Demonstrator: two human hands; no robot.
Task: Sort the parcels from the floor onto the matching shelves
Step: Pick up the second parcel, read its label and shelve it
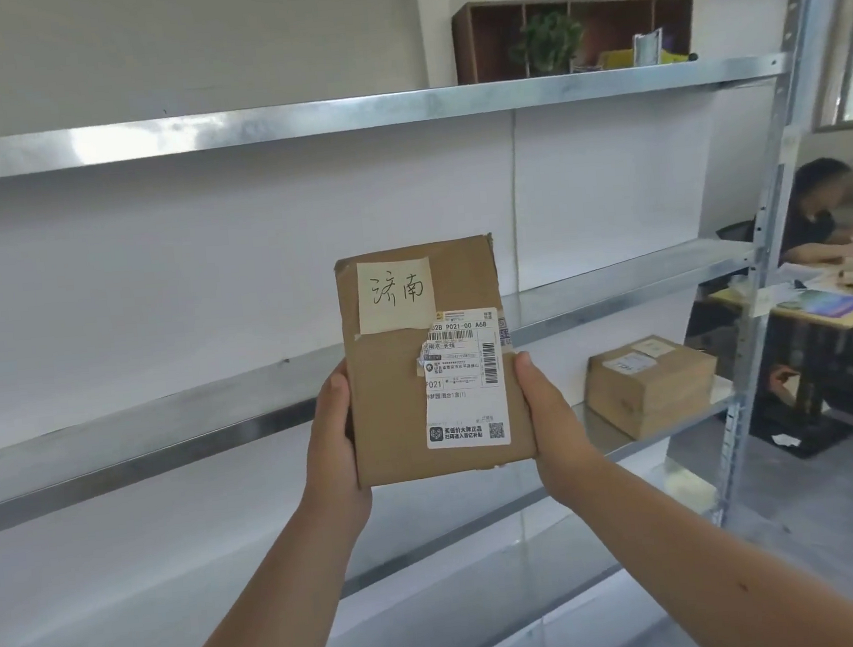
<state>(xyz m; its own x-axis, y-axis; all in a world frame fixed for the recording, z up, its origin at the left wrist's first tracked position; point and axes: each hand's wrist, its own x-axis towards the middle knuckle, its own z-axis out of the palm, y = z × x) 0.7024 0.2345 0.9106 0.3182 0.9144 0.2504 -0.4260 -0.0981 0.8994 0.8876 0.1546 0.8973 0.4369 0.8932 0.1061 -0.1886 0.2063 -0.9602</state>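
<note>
Parcel [432,359] in hand, flat and brown, is held upright in front of the metal shelving [344,116], with its labelled face turned toward the camera. It is clamped by its lower edges: the left hand [333,434] is pressed against one side and the right hand [550,410] against the other, thumbs laid along the front; the fingers behind it cannot be seen. A pale handwritten note [395,295] is stuck near the parcel's top, above a printed shipping label [465,379]. To the right of the parcel and lower, a brown box [651,383] is already set on a shelf, near the rack's right upright. Every other shelf board in view around the parcel is seen bare, so the sorting is judged to be at an early stage. No shelf markings can be made out, so the matching shelf cannot be told. The floor and any parcels left on it are out of view. The held parcel is not yet placed; its destination is probably being read from the note.
</note>
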